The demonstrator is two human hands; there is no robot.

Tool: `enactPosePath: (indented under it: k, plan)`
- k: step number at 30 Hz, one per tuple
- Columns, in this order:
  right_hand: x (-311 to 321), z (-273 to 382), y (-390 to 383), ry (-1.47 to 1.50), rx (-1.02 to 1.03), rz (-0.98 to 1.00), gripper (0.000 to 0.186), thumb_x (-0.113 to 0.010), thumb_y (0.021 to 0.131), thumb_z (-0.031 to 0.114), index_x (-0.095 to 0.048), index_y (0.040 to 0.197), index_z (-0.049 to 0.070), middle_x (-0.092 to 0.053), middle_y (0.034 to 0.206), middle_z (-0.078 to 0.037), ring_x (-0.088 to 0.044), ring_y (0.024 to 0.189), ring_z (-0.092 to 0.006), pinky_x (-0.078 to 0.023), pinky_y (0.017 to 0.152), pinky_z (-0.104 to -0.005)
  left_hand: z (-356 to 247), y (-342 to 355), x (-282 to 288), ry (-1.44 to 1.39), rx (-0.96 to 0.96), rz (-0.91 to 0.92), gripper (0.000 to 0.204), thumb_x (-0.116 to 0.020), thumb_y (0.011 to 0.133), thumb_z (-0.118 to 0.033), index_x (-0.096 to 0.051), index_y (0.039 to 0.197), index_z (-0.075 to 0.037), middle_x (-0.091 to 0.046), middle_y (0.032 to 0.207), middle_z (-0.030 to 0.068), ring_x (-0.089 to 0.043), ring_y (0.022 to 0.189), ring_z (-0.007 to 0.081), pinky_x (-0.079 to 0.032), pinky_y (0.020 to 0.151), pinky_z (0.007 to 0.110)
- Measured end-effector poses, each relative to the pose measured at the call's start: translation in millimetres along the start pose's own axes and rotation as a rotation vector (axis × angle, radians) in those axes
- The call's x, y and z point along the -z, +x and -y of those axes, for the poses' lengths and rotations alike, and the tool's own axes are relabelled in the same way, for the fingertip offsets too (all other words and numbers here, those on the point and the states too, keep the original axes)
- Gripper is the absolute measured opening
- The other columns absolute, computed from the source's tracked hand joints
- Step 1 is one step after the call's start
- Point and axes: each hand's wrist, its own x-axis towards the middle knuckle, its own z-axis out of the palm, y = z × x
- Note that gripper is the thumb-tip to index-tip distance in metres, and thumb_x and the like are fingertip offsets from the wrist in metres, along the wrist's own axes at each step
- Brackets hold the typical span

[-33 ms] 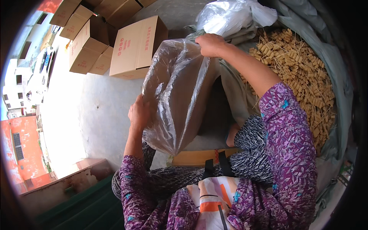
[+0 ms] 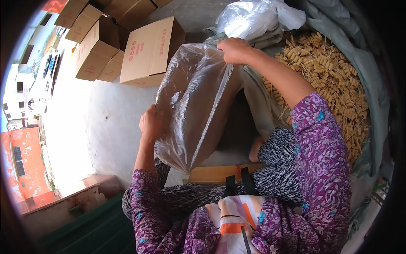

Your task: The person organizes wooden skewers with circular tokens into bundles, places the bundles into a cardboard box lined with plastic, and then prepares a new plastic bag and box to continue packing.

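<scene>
Between my hands a large clear plastic bag (image 2: 186, 106) is spread out, its folds shining and a lower corner pointing down toward my lap. My left hand (image 2: 151, 123) is closed on the bag's left edge, fingers partly hidden by the film. Farther off, my right hand (image 2: 237, 51) pinches the bag's upper right edge. Something brown shows through the film; I cannot tell whether it is inside or behind the bag. Below the bag's corner, a flat strip of cardboard (image 2: 211, 174) lies in front of my legs.
At the right, many tan ridged pieces with thin sticks (image 2: 325, 80) are heaped on a grey-green cloth (image 2: 374, 89). White plastic bags (image 2: 253, 19) lie at the back. Cardboard boxes (image 2: 144, 55) stand at the far left on the concrete floor (image 2: 114, 122). A low wall (image 2: 72, 194) is at the near left.
My left hand has shifted slightly left with the bag's edge. My right hand has moved slightly right, still pinching the bag, which looks a little more stretched.
</scene>
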Motion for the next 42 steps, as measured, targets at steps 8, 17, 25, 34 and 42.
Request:
enactPosePath:
  k: [8,17,25,34,42]
  plan:
    - [-27.0,1.0,-156.3,0.273,0.023,0.031,0.031,-0.063,0.073,0.016,-0.056,0.098,0.000,-0.064,0.084,-0.023,-0.062,0.078,-0.0404,-0.047,0.069,-0.0461,-6.5,31.7,40.9,-0.116,-0.304,-0.055,0.021,-0.065,0.086,-0.026,-0.068,0.102,-0.014,-0.069,0.089,0.0154,-0.065,0.088,0.0373,-0.050,0.075,0.046]
    - [-2.3,37.3,-151.6,-0.095,0.565,-0.386,0.014,-0.065,0.085,0.020,-0.062,0.089,0.007,-0.064,0.078,-0.011,-0.065,0.074,-0.0277,-0.052,0.064,-0.0384,-76.5,44.8,27.2,-0.069,-0.587,-0.106,0.018,-0.065,0.086,-0.022,-0.068,0.101,-0.013,-0.070,0.088,0.0146,-0.066,0.087,0.0365,-0.051,0.075,0.046]
    - [-96.5,39.5,-81.7,-0.134,0.212,0.483,0.045,-0.052,0.092,0.040,-0.067,0.114,0.004,-0.062,0.123,-0.017,-0.059,0.116,-0.0350,-0.048,0.095,-0.0477,-122.0,66.3,14.1,-0.045,-0.679,-0.081,0.018,-0.064,0.087,-0.019,-0.066,0.104,-0.015,-0.069,0.088,0.0143,-0.066,0.087,0.0366,-0.051,0.074,0.047]
    - [-149.9,6.8,-72.8,-0.127,0.189,0.734,0.027,-0.054,0.088,0.007,-0.068,0.110,0.000,-0.065,0.115,-0.020,-0.063,0.108,-0.0347,-0.051,0.090,-0.0414,-112.8,68.9,-5.4,-0.085,-0.889,-0.485,0.022,-0.062,0.082,-0.011,-0.065,0.104,-0.011,-0.068,0.107,0.0067,-0.065,0.099,0.0292,-0.051,0.084,0.041]
    - [-208.2,-13.2,-52.1,0.290,0.301,0.306,0.036,-0.045,0.097,0.027,-0.063,0.123,0.011,-0.059,0.132,-0.012,-0.054,0.123,-0.0262,-0.042,0.102,-0.0374,-183.4,-3.1,-22.9,-0.147,-0.918,0.408,0.020,-0.062,0.079,-0.010,-0.067,0.097,-0.002,-0.068,0.106,0.0153,-0.067,0.098,0.0335,-0.053,0.086,0.044]
